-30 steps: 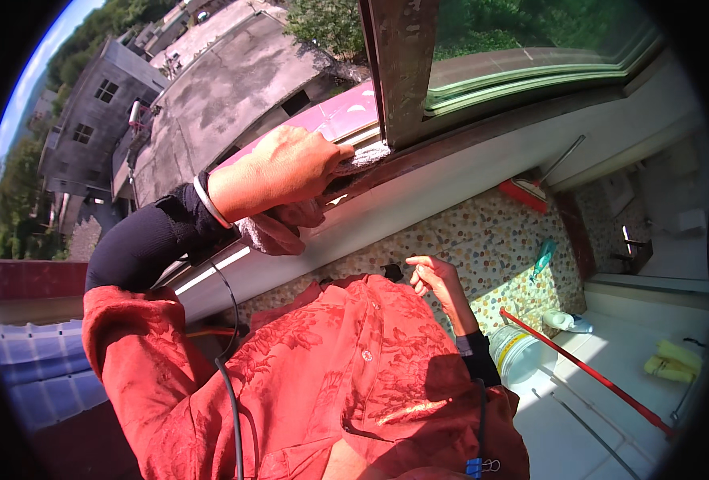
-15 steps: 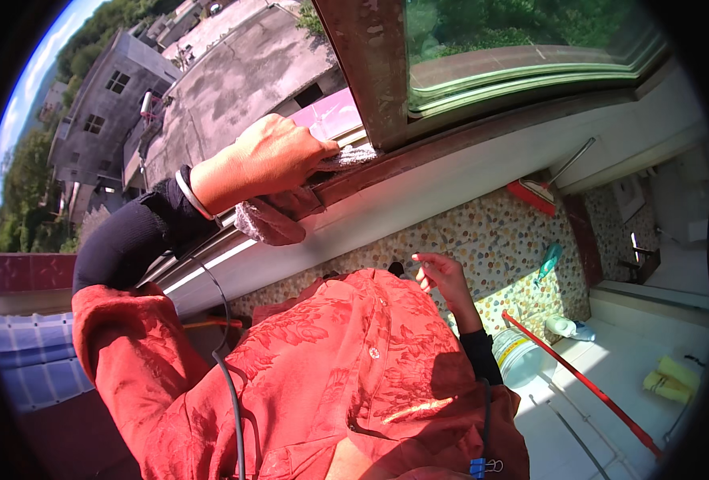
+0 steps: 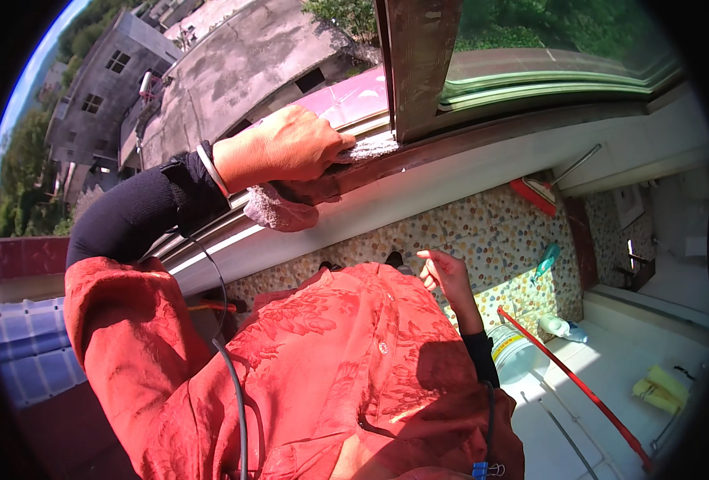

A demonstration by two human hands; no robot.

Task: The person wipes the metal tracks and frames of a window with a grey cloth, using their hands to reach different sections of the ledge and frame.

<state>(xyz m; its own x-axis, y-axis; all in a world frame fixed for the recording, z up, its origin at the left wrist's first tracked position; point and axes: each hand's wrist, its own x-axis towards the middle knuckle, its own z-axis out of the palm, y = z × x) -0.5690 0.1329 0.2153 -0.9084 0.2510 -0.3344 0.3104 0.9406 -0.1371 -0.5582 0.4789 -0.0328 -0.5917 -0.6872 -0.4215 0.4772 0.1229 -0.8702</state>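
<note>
My left hand [image 3: 284, 144] is closed on a wet grey rag [image 3: 369, 150], pressed into the window track [image 3: 362, 128] beside the lower corner of the brown window sash [image 3: 414, 72]. Its wrist wears a pale bangle, and the fingertips are partly hidden behind the back of the hand. A bunched part of the rag [image 3: 282, 210] hangs over the inner edge of the sill. Lower and to the right, my right hand [image 3: 448, 276] hangs in the air by the red jacket. It holds nothing visible, its index finger stretched out and the other fingers loosely bent.
On the right stand a clear bucket [image 3: 514, 358] and a long red pole [image 3: 576, 382]. A red brush [image 3: 537, 194], a green bottle [image 3: 546, 260] and yellow cloths [image 3: 660, 390] lie around the floor. A black cable [image 3: 234, 392] runs down the jacket. Outside the open window are roofs [image 3: 234, 72].
My left hand has moved right along the track with the rag. The sash's edge now stands farther right, baring more of the view outside. My right hand has hardly moved.
</note>
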